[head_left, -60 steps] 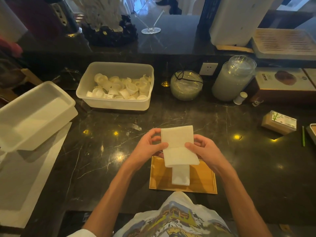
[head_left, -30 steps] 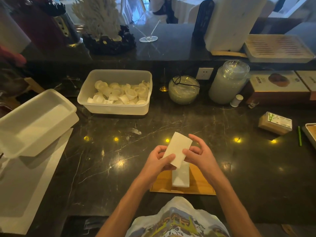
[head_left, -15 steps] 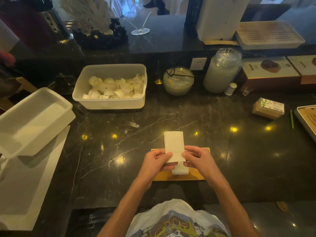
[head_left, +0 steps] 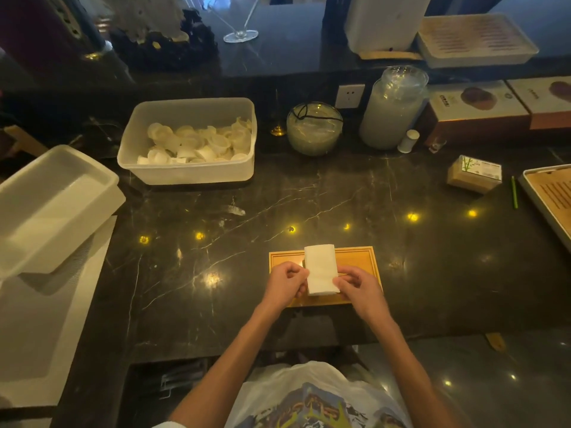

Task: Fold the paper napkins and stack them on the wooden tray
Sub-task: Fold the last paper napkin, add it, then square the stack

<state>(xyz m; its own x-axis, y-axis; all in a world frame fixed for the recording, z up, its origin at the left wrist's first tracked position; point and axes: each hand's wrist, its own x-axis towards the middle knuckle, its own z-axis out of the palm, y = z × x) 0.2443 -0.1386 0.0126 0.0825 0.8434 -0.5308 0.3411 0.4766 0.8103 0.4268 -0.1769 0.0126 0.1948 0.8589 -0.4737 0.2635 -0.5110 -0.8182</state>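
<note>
A small wooden tray [head_left: 358, 257] lies on the dark marble counter in front of me. A white folded paper napkin [head_left: 319, 268] sits over the tray's middle, long side pointing away from me. My left hand [head_left: 285, 281] pinches its left edge and my right hand [head_left: 358, 287] pinches its right edge. Whether another napkin lies under it is hidden.
A plastic tub of white paper cups [head_left: 191, 143] stands at the back left. An empty white bin [head_left: 52, 205] sits at the left edge. A glass bowl [head_left: 313, 128], a tall jar [head_left: 392, 109] and a small box [head_left: 474, 173] are behind and to the right.
The napkin went from a wide half-folded sheet held above the tray to a narrow folded strip, and both hands have lowered it onto the tray's middle.
</note>
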